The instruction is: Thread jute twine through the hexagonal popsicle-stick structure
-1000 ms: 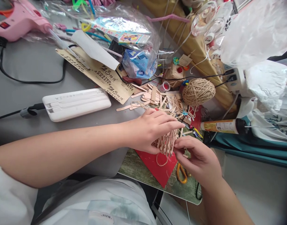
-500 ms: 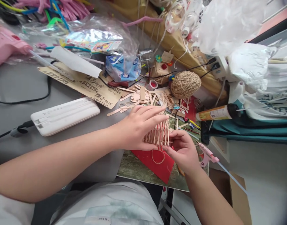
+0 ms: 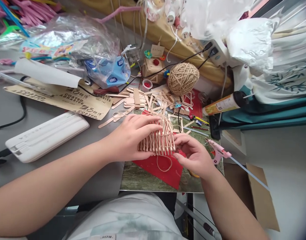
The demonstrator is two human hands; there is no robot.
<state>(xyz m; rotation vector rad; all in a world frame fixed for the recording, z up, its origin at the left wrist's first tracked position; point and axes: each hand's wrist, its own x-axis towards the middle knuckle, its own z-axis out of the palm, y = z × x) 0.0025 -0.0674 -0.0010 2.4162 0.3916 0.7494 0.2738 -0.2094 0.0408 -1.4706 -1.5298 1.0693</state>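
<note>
A small craft-stick frame [image 3: 165, 137], made of close rows of pale sticks with twine about them, is held over a red sheet [image 3: 172, 175]. My left hand [image 3: 129, 138] wraps over its left side, fingers across the top and thumb along the near edge. At the right end, my right hand [image 3: 192, 151] has its fingers curled and its thumb and fingertips against the frame's edge; the inside of that grip is partly hidden. A loop of twine [image 3: 164, 170] hangs from the near side onto the red sheet.
Loose craft sticks [image 3: 135, 98] lie behind the frame, near a ball of twine [image 3: 183, 78]. On the right are a pink glue gun [image 3: 219, 151] and a drink cup [image 3: 224, 102]. A white power bank [image 3: 48, 135] and abrasive paper [image 3: 60, 100] lie left. Black cables [image 3: 157, 71] cross the back.
The camera view has shifted, so the table things sit farther left. My left hand still holds the frame, whose stick rows now show more fully; my right hand stays at its right end.
</note>
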